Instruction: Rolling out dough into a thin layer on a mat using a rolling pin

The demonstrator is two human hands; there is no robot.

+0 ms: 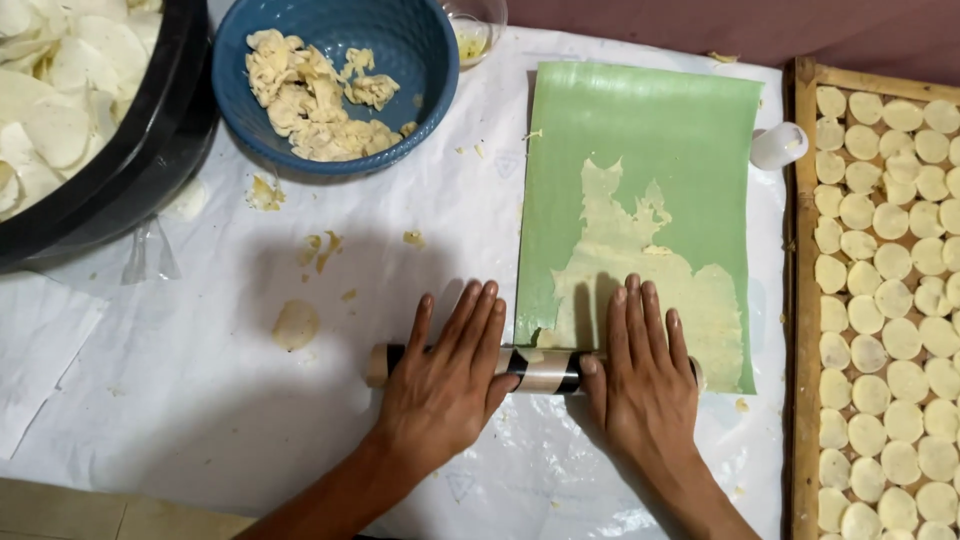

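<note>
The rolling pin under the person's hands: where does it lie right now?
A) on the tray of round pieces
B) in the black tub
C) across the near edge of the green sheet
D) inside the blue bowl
C: the rolling pin lies across the near edge of the green sheet, with the left hand and right hand pressed flat on it, and thin dough spread on the sheet beyond.

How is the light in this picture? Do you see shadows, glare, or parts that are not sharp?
Head view: soft, even light from above; the left hand and right hand throw dim shadows forward onto the white plastic sheet and green mat. Slight glare on the roller and the creased plastic. Focus is mostly sharp; the black tub at the corner looks bent by the wide lens.
</note>
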